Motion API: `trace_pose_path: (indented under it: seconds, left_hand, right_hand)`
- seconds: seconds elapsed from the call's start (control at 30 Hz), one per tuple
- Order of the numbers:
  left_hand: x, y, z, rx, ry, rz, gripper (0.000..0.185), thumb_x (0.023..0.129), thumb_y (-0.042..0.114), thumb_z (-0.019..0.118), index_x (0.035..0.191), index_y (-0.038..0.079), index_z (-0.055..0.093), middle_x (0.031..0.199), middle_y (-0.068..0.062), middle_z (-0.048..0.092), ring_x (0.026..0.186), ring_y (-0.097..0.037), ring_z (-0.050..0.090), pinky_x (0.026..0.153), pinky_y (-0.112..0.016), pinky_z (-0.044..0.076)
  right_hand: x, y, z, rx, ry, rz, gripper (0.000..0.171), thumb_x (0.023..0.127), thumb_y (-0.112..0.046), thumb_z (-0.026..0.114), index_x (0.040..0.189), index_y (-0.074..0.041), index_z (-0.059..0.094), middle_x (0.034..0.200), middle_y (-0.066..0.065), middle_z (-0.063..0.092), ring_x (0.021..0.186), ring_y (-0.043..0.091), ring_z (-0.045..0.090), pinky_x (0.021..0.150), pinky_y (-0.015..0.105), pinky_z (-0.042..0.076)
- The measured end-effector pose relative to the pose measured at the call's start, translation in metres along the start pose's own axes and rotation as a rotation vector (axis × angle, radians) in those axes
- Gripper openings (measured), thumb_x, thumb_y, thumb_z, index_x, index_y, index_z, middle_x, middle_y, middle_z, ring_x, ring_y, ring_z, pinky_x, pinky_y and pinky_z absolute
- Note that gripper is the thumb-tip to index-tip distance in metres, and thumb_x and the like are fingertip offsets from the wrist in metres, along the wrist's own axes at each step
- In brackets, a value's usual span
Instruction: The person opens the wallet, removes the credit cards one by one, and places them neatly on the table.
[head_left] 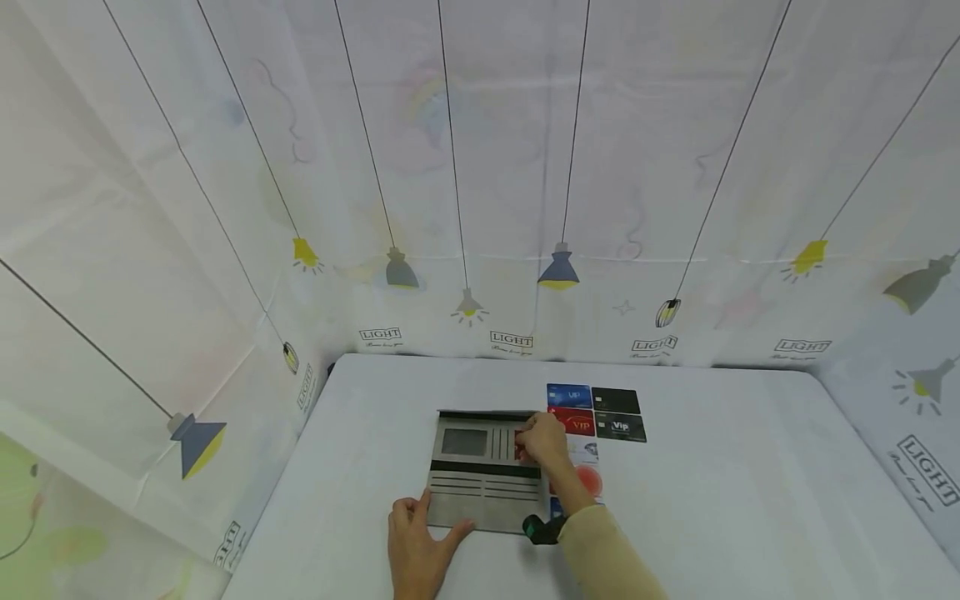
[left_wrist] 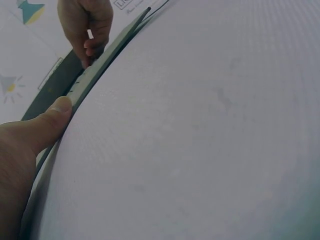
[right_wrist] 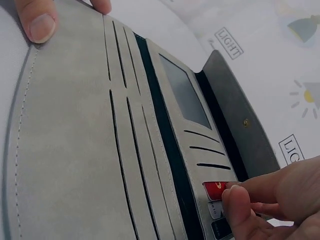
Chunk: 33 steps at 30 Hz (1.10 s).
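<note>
An opened grey wallet (head_left: pixel 491 506) lies in front of me, with slit pockets, a clear window and a raised flap (right_wrist: pixel 235 100). At its near left corner, my left hand (head_left: pixel 417 546) grips the edge; the thumb (left_wrist: pixel 52 117) lies on top in the left wrist view. My right hand (head_left: pixel 546 442) pinches a red card (right_wrist: pixel 214 191) between thumb and fingertips. Part of this card shows at a slot in the wallet's upper right. Below it, a white card (right_wrist: pixel 215 210) and a dark card (right_wrist: pixel 220 228) peek out, partly covered by the fingers.
Loose cards lie right of the wallet: a blue card (head_left: pixel 570 395), a red VIP card (head_left: pixel 576 422), a black card (head_left: pixel 616 401), a dark Vip card (head_left: pixel 621 427) and others under the right forearm. A black device (head_left: pixel 542 530) sits by the right sleeve. Printed cloth (head_left: pixel 487 167) hangs behind the white table (head_left: pixel 750 483).
</note>
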<state>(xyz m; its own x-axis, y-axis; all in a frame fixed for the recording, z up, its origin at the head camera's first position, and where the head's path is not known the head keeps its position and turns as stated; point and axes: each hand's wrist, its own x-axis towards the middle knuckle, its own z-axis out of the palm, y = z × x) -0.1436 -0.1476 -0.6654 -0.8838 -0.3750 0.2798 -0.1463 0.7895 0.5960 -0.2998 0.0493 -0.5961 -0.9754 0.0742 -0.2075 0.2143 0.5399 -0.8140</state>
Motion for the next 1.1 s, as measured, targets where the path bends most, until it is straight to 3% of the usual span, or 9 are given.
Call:
trace_pose_path:
  seconds: [0.1, 0.3, 0.47, 0.63, 0.9, 1.1]
  left_hand:
    - [-0.001, -0.001, 0.001, 0.004, 0.006, 0.005, 0.096, 0.061, 0.072, 0.080, 0.129, 0.006, 0.067, 0.101, -0.001, 0.042, 0.089, -0.012, 0.038, 0.078, -0.034, 0.041]
    - [0.000, -0.001, 0.003, -0.003, 0.017, 0.021, 0.096, 0.061, 0.071, 0.081, 0.129, 0.005, 0.067, 0.101, -0.001, 0.042, 0.089, -0.012, 0.037, 0.078, -0.033, 0.041]
    - [0.000, -0.001, 0.003, 0.003, 0.019, 0.023, 0.096, 0.060, 0.072, 0.081, 0.129, 0.006, 0.067, 0.100, 0.000, 0.041, 0.088, -0.012, 0.036, 0.076, -0.032, 0.040]
    - [0.000, -0.002, 0.003, 0.011, 0.018, 0.018, 0.097, 0.060, 0.073, 0.080, 0.129, 0.006, 0.067, 0.100, 0.000, 0.041, 0.088, -0.011, 0.036, 0.076, -0.032, 0.040]
    - [0.001, -0.003, 0.003, 0.013, 0.046, 0.041, 0.096, 0.060, 0.073, 0.080, 0.128, 0.005, 0.068, 0.100, 0.000, 0.041, 0.088, -0.011, 0.037, 0.076, -0.032, 0.041]
    - [0.000, -0.002, 0.001, 0.009, 0.009, 0.009, 0.097, 0.061, 0.073, 0.080, 0.129, 0.006, 0.067, 0.101, 0.000, 0.041, 0.089, -0.011, 0.037, 0.076, -0.032, 0.041]
  right_hand:
    - [0.000, 0.000, -0.001, 0.000, -0.020, -0.005, 0.015, 0.088, -0.005, 0.071, 0.098, 0.006, 0.070, 0.079, 0.016, 0.072, 0.049, 0.016, 0.065, 0.048, 0.025, 0.051]
    - [0.008, 0.001, -0.001, -0.058, 0.003, -0.012, 0.014, 0.087, -0.007, 0.071, 0.084, 0.007, 0.071, 0.063, 0.011, 0.069, 0.047, 0.015, 0.065, 0.046, 0.025, 0.049]
    - [0.015, 0.003, 0.000, -0.023, -0.001, 0.022, 0.015, 0.083, -0.006, 0.071, 0.080, 0.008, 0.068, 0.059, 0.015, 0.067, 0.047, 0.022, 0.067, 0.044, 0.028, 0.051]
    - [0.017, 0.003, -0.001, 0.001, -0.050, 0.056, 0.014, 0.085, -0.008, 0.071, 0.083, 0.006, 0.067, 0.060, 0.015, 0.067, 0.049, 0.022, 0.067, 0.046, 0.029, 0.053]
    - [0.016, 0.003, -0.006, -0.029, -0.076, 0.025, 0.018, 0.091, -0.011, 0.068, 0.095, 0.007, 0.070, 0.062, 0.011, 0.066, 0.053, 0.020, 0.064, 0.049, 0.025, 0.048]
    - [0.015, 0.005, -0.009, -0.065, -0.069, 0.029, 0.020, 0.090, -0.008, 0.065, 0.101, 0.009, 0.066, 0.069, 0.010, 0.064, 0.052, 0.018, 0.061, 0.046, 0.023, 0.042]
